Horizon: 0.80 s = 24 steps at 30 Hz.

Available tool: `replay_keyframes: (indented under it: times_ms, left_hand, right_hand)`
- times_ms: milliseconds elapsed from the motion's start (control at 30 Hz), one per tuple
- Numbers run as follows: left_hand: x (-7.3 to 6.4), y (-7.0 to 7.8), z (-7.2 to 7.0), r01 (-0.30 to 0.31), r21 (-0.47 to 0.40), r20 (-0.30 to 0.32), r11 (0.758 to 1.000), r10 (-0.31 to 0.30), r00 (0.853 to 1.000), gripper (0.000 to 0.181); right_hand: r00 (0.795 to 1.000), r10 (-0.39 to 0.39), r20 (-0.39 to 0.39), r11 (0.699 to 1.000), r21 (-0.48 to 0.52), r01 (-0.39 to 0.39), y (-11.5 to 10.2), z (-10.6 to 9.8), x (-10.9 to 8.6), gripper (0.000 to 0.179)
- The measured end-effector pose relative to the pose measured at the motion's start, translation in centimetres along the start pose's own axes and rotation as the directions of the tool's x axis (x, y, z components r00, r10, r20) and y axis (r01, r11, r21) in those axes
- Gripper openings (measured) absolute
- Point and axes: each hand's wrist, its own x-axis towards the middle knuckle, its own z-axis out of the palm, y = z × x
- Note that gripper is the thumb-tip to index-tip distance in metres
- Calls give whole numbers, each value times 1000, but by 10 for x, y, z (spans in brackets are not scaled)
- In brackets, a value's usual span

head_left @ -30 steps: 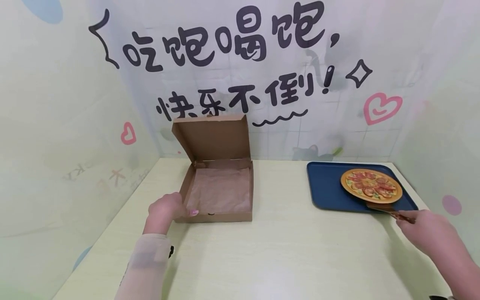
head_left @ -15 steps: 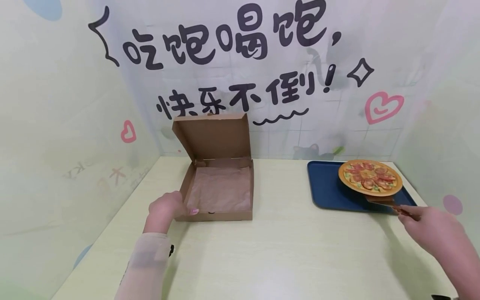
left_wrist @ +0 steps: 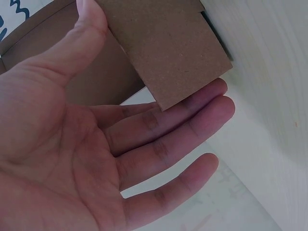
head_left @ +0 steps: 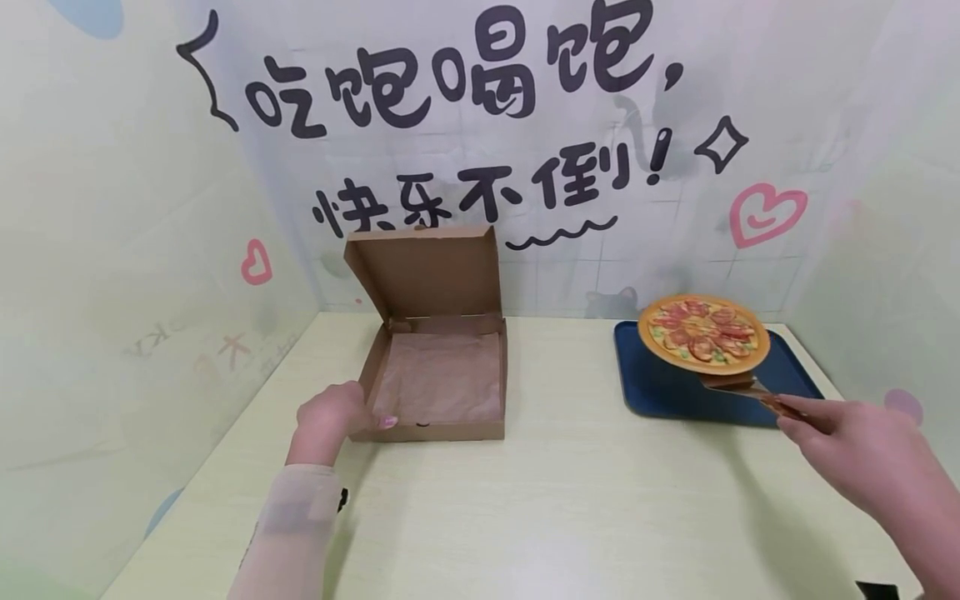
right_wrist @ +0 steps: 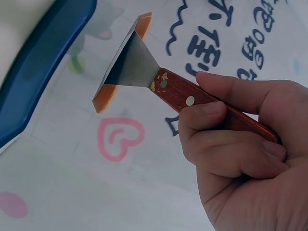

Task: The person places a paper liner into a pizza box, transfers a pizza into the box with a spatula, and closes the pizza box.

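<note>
An open cardboard pizza box with brown paper inside stands left of centre, its lid raised at the back. My left hand holds its front left corner, thumb over the wall and fingers along the outside; the left wrist view shows those fingers nearly straight against the cardboard. My right hand grips the wooden handle of a metal spatula. On its blade rests a whole pizza, lifted over the blue tray and tilted slightly. Only the pizza's edge shows in the right wrist view.
The pale table spans the space between box and tray. A printed backdrop wall rises right behind both, and side walls close in at left and right.
The spatula with the pizza on it has risen off the tray and shifted left, with my right hand following. My left hand stays at the box corner.
</note>
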Motion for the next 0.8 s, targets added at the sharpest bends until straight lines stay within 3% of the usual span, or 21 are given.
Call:
replay_keyframes:
  times_ms: [200, 467, 800]
  left_hand:
    - [1, 0, 1, -3, 3, 1, 1000, 3, 1000, 71]
    - [1, 0, 2, -2, 4, 1, 1000, 2, 1000, 72]
    - [1, 0, 0, 2, 5, 11, 1000, -2, 1000, 68]
  right_hand:
    - [999, -26, 29, 999, 34, 25, -26, -6, -6, 46]
    - [991, -120, 64, 987, 116, 112, -66, -2, -6, 40]
    - [970, -220, 108, 950, 250, 187, -129, 17, 4, 33]
